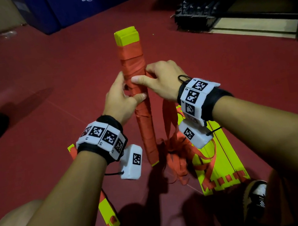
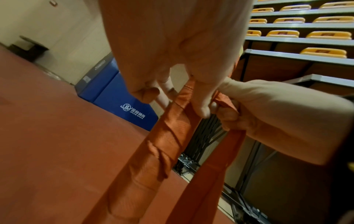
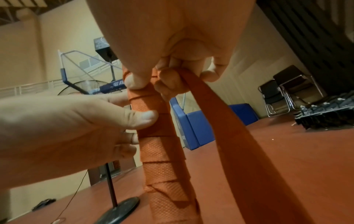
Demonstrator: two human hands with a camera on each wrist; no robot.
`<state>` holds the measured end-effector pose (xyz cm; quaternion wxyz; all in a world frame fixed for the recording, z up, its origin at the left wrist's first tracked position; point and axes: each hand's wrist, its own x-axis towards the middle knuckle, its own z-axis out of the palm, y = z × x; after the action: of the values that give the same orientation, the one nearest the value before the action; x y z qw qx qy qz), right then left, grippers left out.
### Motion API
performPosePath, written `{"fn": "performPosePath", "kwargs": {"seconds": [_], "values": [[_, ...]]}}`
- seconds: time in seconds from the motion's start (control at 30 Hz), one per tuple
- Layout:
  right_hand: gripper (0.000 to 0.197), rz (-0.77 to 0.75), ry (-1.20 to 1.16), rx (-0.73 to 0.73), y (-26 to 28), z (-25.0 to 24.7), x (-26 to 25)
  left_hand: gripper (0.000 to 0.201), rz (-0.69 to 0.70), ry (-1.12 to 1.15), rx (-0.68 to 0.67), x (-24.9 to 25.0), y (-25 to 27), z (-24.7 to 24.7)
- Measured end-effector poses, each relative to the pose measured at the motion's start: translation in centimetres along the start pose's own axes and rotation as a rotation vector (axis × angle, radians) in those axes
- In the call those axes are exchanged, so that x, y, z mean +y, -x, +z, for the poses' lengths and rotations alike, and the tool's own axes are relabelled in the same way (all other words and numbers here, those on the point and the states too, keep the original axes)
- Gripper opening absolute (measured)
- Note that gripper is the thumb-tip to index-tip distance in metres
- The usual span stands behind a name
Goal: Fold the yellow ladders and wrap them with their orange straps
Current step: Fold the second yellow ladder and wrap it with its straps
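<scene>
Left hand (image 1: pixel 121 97) grips the strap-wound ladder bundle (image 1: pixel 136 87) while right hand (image 1: pixel 160 80) fingers pinch the loose orange strap (image 1: pixel 168 117); slackened tension could let the windings unravel.

The left hand (image 2: pixel 172 50) grips the strap-wrapped bundle (image 2: pixel 153 159), thumb beside the right hand (image 2: pixel 268 121) pinching a loose strap (image 2: pixel 216 174).

the wrapped bundle (image 1: pixel 139 102) stands upright between both hands; loose strap (image 1: pixel 168 117) hangs to its right, flat ladders (image 1: pixel 220 160) on the floor (image 1: pixel 38 76) behind.
</scene>
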<state>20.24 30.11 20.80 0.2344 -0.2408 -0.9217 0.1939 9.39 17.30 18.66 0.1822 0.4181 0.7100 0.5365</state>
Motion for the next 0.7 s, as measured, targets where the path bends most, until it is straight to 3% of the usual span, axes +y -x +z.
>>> {"fn": "performPosePath", "kwargs": {"seconds": [0.13, 0.23, 0.47, 0.7], "values": [[0.051, 0.009, -0.06, -0.02, 0.0, -0.4, 0.09, 0.088, 0.02, 0.07, -0.128, 0.08, -0.2, -0.09], [0.051, 0.025, -0.101, -0.03, 0.22, -0.27, 0.29, 0.092, 0.024, 0.105, -0.17, 0.15, 0.04, 0.12], [0.067, 0.095, -0.139, -0.041, -0.01, 0.1, 0.23, 0.089, 0.012, 0.149, -0.085, 0.01, 0.11, 0.44], [0.059, -0.003, -0.036, -0.016, 0.06, 0.04, -0.24, 0.094, 0.016, 0.07, -0.05, -0.2, 0.15, 0.36]]}}
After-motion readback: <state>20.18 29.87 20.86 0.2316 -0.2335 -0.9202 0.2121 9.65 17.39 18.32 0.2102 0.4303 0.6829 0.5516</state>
